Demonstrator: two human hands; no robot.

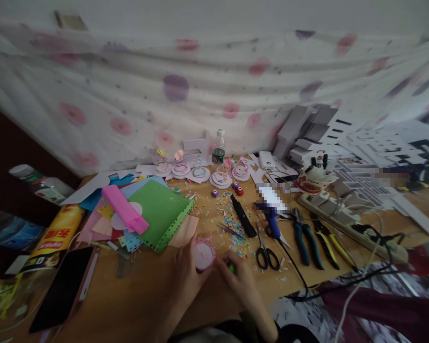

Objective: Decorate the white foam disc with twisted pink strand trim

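Observation:
My left hand [186, 264] grips a small round craft piece [203, 255] with a pale face and a pink trimmed rim, tilted toward me near the table's front. Close beside it, my right hand [239, 272] is closed around a small green object [231, 267], mostly covered by the fingers; its kind cannot be made out. The right fingertips are near the pink rim; whether they touch it is unclear. Just beyond lie colourful confetti-like bits [236, 228], tweezers [232, 230] and black-handled scissors [267, 257].
Several beaded round pieces [219, 180] stand at the back by a bottle [219, 147]. Coloured sheets [157, 209] and a phone [62, 290] lie left. Rightward are a blue glue gun [272, 223], pliers [307, 243], a power strip [346, 228] and trailing cables.

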